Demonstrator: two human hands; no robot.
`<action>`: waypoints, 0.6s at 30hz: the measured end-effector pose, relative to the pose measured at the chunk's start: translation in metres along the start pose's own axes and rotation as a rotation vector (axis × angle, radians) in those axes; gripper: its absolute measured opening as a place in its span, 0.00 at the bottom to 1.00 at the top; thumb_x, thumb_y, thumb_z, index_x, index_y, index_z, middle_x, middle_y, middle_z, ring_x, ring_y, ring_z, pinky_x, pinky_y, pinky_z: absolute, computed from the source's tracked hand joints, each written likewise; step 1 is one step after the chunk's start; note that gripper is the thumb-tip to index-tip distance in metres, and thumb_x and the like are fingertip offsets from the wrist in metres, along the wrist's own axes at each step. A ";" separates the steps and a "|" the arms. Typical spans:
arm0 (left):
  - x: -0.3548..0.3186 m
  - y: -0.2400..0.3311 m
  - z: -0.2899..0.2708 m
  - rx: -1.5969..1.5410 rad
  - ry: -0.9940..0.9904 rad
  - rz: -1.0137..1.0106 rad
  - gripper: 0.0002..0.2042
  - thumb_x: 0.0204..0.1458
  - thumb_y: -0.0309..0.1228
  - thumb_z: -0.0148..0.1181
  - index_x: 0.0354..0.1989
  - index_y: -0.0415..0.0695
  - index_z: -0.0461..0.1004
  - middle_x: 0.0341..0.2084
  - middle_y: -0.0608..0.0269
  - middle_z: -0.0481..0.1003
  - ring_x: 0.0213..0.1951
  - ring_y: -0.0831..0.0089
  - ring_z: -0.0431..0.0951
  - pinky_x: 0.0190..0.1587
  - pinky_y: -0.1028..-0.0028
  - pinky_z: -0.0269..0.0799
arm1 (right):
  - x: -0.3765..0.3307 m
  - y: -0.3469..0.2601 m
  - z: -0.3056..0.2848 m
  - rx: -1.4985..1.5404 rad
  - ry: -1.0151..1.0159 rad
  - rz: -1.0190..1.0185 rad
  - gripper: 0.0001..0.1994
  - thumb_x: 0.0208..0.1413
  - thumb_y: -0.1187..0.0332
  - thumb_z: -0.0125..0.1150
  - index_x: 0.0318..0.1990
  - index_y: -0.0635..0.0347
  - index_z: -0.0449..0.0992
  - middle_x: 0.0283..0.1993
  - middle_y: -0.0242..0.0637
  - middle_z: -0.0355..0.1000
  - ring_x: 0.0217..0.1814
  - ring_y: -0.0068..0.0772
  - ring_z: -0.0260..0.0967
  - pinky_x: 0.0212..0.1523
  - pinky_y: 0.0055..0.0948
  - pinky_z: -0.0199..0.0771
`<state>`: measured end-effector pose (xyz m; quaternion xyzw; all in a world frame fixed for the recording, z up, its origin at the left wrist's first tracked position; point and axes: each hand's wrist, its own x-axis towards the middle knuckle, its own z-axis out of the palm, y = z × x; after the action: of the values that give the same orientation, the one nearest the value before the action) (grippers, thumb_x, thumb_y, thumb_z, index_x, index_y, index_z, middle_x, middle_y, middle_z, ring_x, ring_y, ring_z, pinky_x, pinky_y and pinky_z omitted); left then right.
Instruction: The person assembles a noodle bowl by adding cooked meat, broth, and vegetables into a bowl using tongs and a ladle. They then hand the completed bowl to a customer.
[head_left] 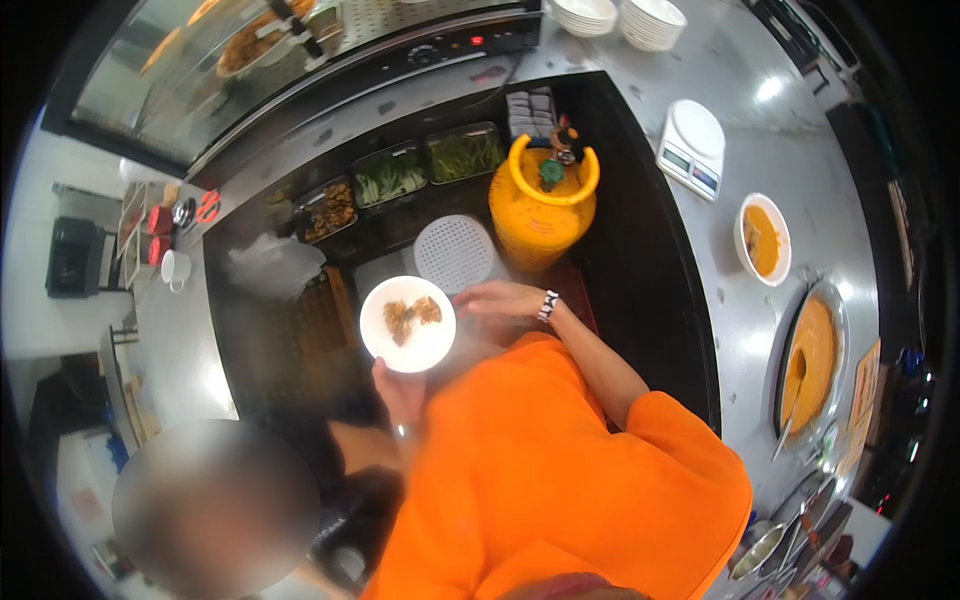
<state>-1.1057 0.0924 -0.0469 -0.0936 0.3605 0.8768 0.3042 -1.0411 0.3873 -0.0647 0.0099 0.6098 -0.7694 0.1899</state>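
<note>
A white round bowl with several brown, crumbly pieces of food in it is in front of my body. My left hand grips the bowl from below, with the thumb at its rim. Close to the bowl's right rim is my right hand, fingers stretched out toward it; whether the fingertips touch it I cannot tell. A white perforated round lid or plate lies just beyond the bowl.
Food trays line the far side, beside a yellow gas cylinder. On the right counter stand a kitchen scale, a bowl of orange sauce and a large sauce pan. A co-worker is close at lower left.
</note>
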 end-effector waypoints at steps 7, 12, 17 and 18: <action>-0.003 -0.010 0.017 0.174 -0.279 -0.202 0.41 0.54 0.51 0.61 0.73 0.45 0.55 0.70 0.59 0.60 0.70 0.60 0.59 0.72 0.57 0.53 | -0.042 0.008 0.050 0.215 0.225 -0.130 0.34 0.61 0.50 0.64 0.67 0.66 0.67 0.58 0.37 0.74 0.54 0.27 0.73 0.53 0.30 0.78; -0.025 -0.010 -0.002 0.161 -0.436 -0.354 0.33 0.64 0.46 0.51 0.72 0.38 0.55 0.70 0.52 0.60 0.70 0.57 0.59 0.73 0.55 0.52 | -0.091 0.029 0.091 0.222 0.372 -0.234 0.31 0.61 0.52 0.65 0.63 0.68 0.71 0.54 0.37 0.75 0.53 0.25 0.73 0.53 0.28 0.76; -0.057 -0.016 -0.003 0.516 -0.399 -0.535 0.43 0.63 0.65 0.44 0.74 0.42 0.51 0.73 0.54 0.56 0.72 0.57 0.57 0.72 0.56 0.53 | -0.162 0.073 0.162 0.395 0.575 -0.245 0.30 0.60 0.52 0.66 0.60 0.70 0.72 0.54 0.38 0.75 0.56 0.26 0.73 0.58 0.28 0.74; -0.073 -0.019 -0.001 0.543 -0.407 -0.593 0.42 0.63 0.64 0.44 0.74 0.41 0.51 0.73 0.55 0.56 0.72 0.58 0.58 0.72 0.56 0.54 | -0.177 0.080 0.180 0.476 0.556 -0.299 0.30 0.60 0.52 0.67 0.60 0.70 0.72 0.55 0.38 0.75 0.57 0.26 0.73 0.59 0.29 0.74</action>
<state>-1.0357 0.0681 -0.0310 0.0648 0.4679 0.6260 0.6205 -0.8134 0.2526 -0.0501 0.1726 0.4372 -0.8765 -0.1044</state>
